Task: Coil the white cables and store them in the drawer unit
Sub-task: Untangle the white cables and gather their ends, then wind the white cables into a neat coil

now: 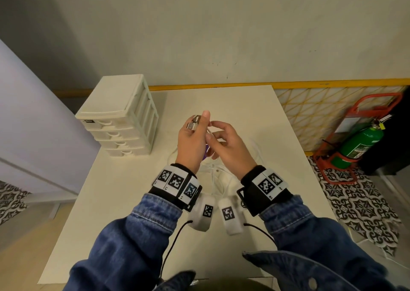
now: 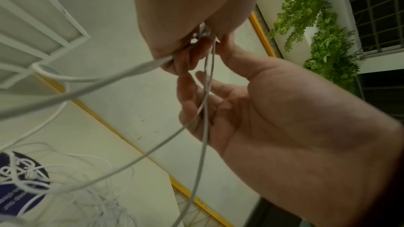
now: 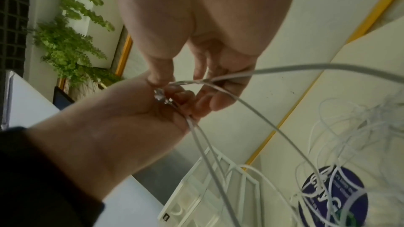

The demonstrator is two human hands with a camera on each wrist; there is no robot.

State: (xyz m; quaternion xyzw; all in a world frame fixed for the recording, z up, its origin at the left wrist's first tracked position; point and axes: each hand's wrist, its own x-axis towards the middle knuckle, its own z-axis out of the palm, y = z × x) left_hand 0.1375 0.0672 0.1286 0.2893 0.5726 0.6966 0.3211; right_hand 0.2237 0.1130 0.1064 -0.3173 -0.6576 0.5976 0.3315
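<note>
Both hands are raised together above the white table (image 1: 133, 213). My left hand (image 1: 196, 124) grips the metal plug ends (image 1: 194, 122) of white cables, and the strands hang from its fist (image 2: 205, 127). My right hand (image 1: 213, 135) pinches one white cable (image 3: 188, 82) between thumb and fingers right beside the left hand. Below the hands, a loose tangle of white cables (image 1: 216, 175) lies on the table, partly over a dark purple disc (image 3: 334, 194). The cream drawer unit (image 1: 119, 115) stands at the table's back left with its drawers closed.
A wall runs behind the table. A green fire extinguisher (image 1: 357, 146) in a red stand sits on the floor to the right. A pale cabinet (image 1: 33, 124) stands at the left. Bare tabletop lies in front of the drawer unit.
</note>
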